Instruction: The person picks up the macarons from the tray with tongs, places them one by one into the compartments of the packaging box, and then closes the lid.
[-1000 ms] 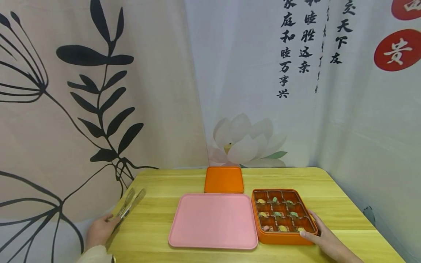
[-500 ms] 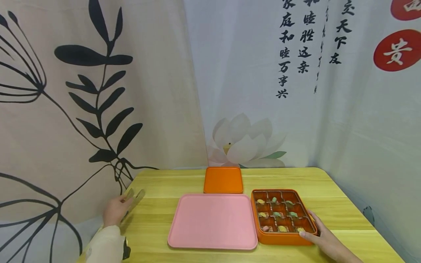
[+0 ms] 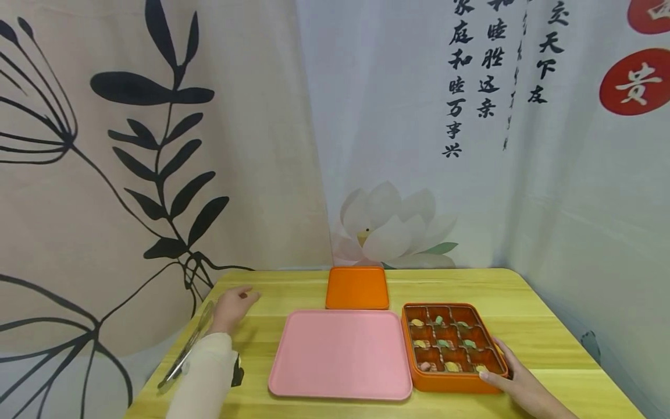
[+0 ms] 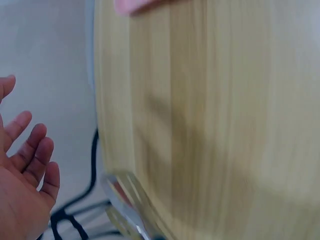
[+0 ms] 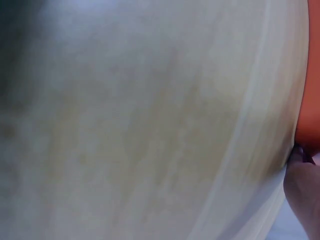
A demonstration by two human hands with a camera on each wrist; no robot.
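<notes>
My left hand (image 3: 234,307) is above the table's left side, past the far end of a pair of metal tongs (image 3: 187,353). It holds nothing; in the left wrist view the left hand's fingers (image 4: 35,155) are loosely bent, with the tongs (image 4: 126,202) apart from them. With thumb on the front rim and fingers along the right side, my right hand (image 3: 515,378) grips the near right corner of an orange box (image 3: 450,382). Its clear divided insert holds small yellow, green and pink pieces. The right wrist view catches only an edge of the box (image 5: 312,75) and part of the hand (image 5: 302,195).
A pink tray (image 3: 340,355) lies in the middle of the wooden table (image 3: 445,285), close against the box's left side. Behind the tray lies a flat orange lid (image 3: 357,287). A printed curtain (image 3: 262,145) hangs along the table's far edge.
My left hand has let go of the tongs, which now lie along the table's left edge, and has moved forward and right. The right hand and the box have stayed put.
</notes>
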